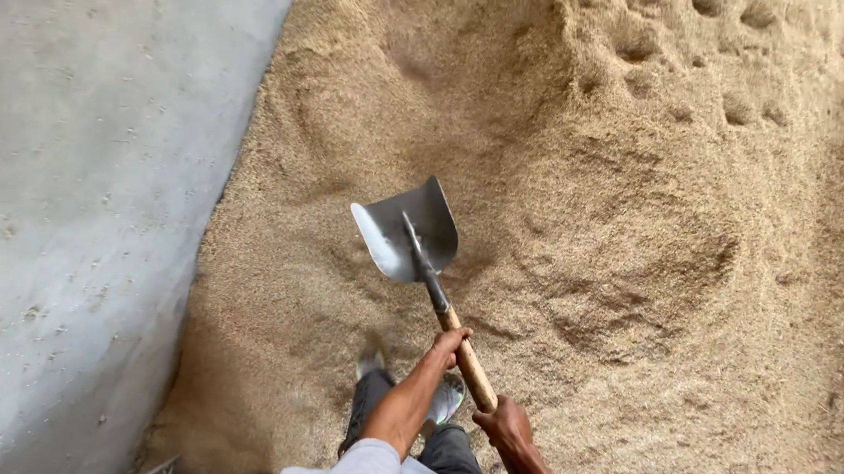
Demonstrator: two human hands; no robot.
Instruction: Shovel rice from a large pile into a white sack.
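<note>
Head view, looking down: nearest are a pale grey sleeve and dark trousers, with a shoe half sunk in the grain. Right hand grips the wooden handle of a shovel low down, fingers curled tight around it. Left hand clasps the same handle a little higher, fingers wrapped and pressed together. Beyond the hands, the handle runs into a dark socket and the metal shovel blade, which is raised just above the heap, its hollow face bare. All around spreads a tan heap of husked grain, dented with footprints at the far edge. On the left rises a grey concrete wall.
</note>
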